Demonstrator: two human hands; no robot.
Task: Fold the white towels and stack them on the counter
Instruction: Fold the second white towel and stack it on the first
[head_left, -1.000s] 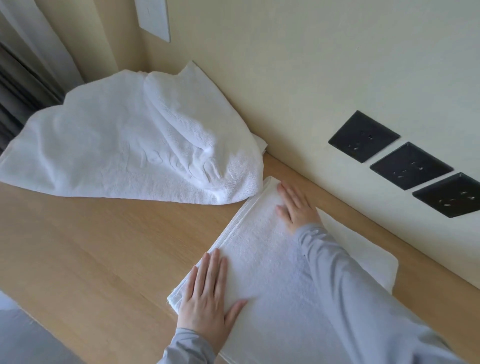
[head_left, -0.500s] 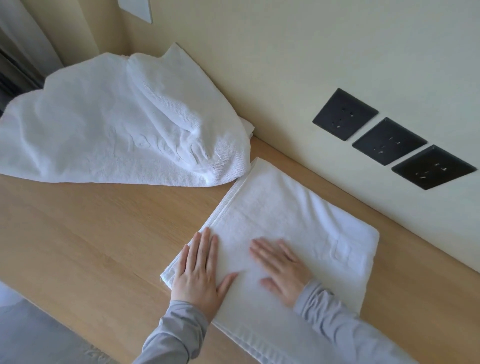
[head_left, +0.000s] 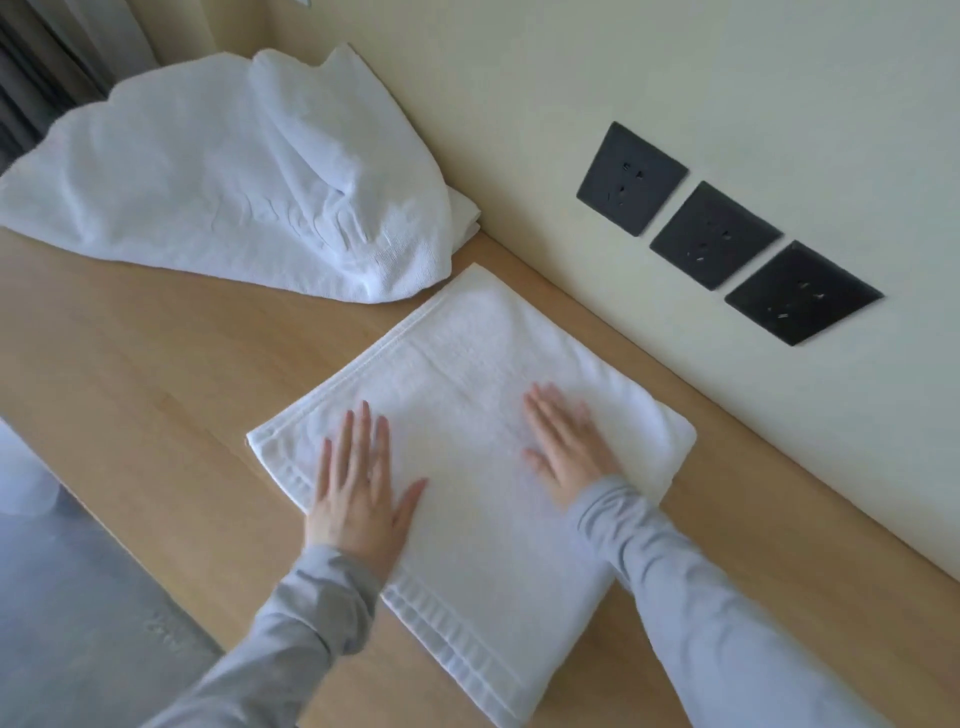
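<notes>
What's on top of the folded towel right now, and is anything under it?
The left hand and right hand lie flat on the folded towel; no other thing rests on it. The counter shows beside it; what lies directly beneath is covered.

folded towel (head_left: 467, 374) on counter (head_left: 130, 374) | heaped towels (head_left: 218, 171) behind-left | both hands on it

Past the fingertips (head_left: 545, 410) a cream wall (head_left: 675, 62) carries three black sockets (head_left: 714, 235) — up and right of them — above a pale wood counter (head_left: 130, 364), grey floor (head_left: 78, 597) nearer, leftward.
</notes>
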